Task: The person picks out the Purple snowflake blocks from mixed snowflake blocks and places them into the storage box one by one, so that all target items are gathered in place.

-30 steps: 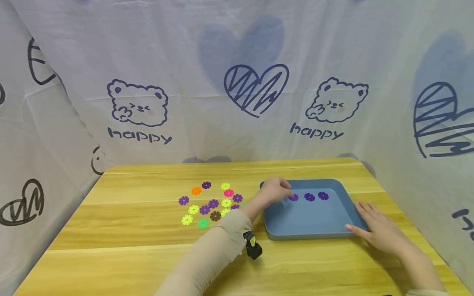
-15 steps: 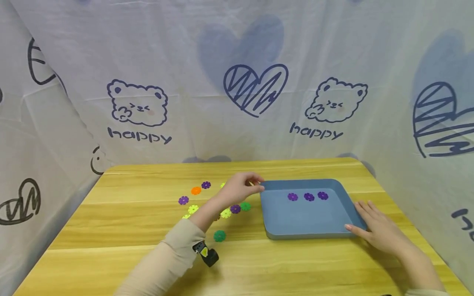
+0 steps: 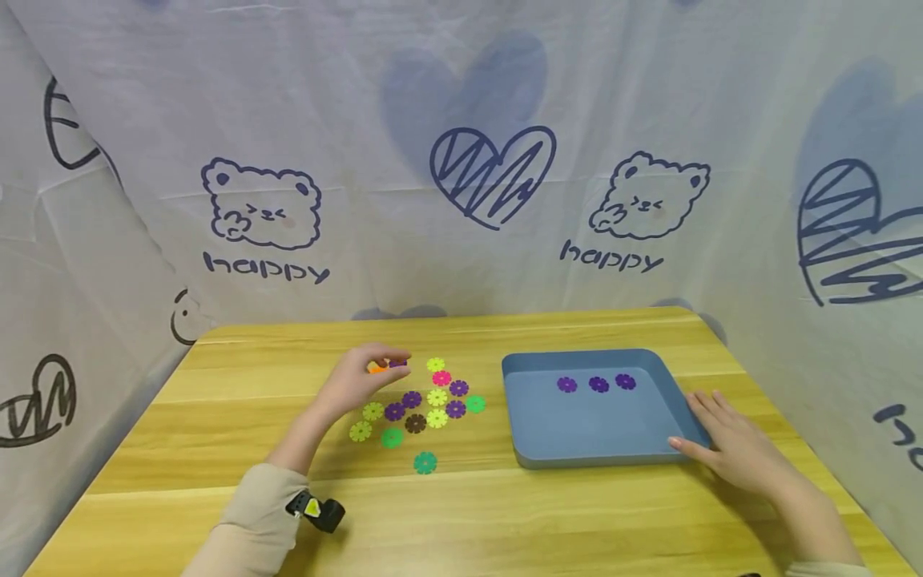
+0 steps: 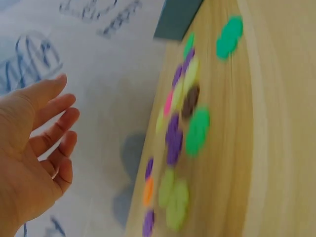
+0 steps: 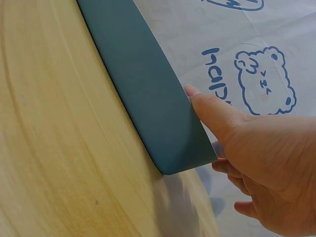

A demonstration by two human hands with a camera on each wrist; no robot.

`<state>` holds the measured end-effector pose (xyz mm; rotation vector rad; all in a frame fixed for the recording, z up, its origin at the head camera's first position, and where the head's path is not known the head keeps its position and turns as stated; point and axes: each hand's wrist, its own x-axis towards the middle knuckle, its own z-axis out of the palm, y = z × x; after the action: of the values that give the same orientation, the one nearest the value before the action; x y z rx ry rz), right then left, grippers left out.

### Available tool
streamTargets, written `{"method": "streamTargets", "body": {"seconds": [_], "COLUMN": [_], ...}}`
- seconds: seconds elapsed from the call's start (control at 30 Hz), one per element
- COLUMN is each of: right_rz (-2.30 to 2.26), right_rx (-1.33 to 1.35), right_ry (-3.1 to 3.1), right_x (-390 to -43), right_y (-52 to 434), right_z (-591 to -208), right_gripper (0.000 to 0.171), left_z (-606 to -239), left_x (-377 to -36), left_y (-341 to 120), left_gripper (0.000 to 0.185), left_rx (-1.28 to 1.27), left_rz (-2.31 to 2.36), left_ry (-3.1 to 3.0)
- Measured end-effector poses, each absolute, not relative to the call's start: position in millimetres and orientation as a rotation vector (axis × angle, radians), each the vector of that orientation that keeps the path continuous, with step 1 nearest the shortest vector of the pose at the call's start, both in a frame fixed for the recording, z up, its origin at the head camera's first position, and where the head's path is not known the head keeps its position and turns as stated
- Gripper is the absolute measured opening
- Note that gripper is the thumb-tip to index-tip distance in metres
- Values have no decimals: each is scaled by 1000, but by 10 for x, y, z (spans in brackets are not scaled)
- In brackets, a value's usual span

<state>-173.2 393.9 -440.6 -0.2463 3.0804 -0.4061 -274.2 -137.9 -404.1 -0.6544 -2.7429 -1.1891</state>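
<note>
My left hand hovers over the left part of a loose group of flower-shaped plastic discs, thumb and fingers apart and nothing between them. Closest to its fingertips are an orange disc and a purple disc, both partly covered by the hand in the head view. In the left wrist view the left hand is raised off the table, fingers loosely bent. Three purple discs lie in a row inside a blue-grey tray. My right hand rests at the tray's right front corner, thumb on the rim, fingers spread along the outer side.
Yellow, purple, green, pink and brown discs lie on the wooden table left of the tray. A teal disc sits nearer the front. A white printed cloth stands behind and beside the table.
My left hand has withdrawn from above the tray and travelled left to the loose discs. The three purple discs stay in the tray. My right hand keeps its place.
</note>
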Motion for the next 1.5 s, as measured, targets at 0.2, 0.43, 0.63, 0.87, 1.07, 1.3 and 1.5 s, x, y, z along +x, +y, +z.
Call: {"method": "streamTargets", "body": {"seconds": [0.2, 0.43, 0.63, 0.87, 1.07, 1.3, 1.5], "right_rz": [-411, -414, -415, -418, -411, -409, -412], "right_rx": [-242, -244, -246, -242, -243, -254, -247], "right_ry": [3074, 3077, 3083, 3076, 3079, 3085, 3085], "right_x": [-1729, -1725, -1717, -1709, -1715, -1720, -1716], "right_y": [3931, 3931, 3944, 3943, 3930, 3934, 3935], "right_z": [-4390, -4391, -4398, -4395, -4374, -4374, -4390], "right_gripper": [92, 92, 92, 92, 91, 90, 91], "left_z": [-4168, -4363, -4516, -4586, -4581, -4584, -4571], "left_x": [-2768, -2823, -2852, -2863, -2869, -2864, -2851], "left_y": [-1781, -2102, -2187, -2158, -2104, -2067, -2067], "left_gripper": [39, 42, 48, 46, 40, 34, 27], "left_rx": [-544, -426, -418, -423, -299, -159, -127], "left_rz": [-1153, -1177, -1155, -1092, -1079, -1152, -1228], "left_ry": [-2751, -2789, -2902, -2960, -2996, -3003, -2964]}}
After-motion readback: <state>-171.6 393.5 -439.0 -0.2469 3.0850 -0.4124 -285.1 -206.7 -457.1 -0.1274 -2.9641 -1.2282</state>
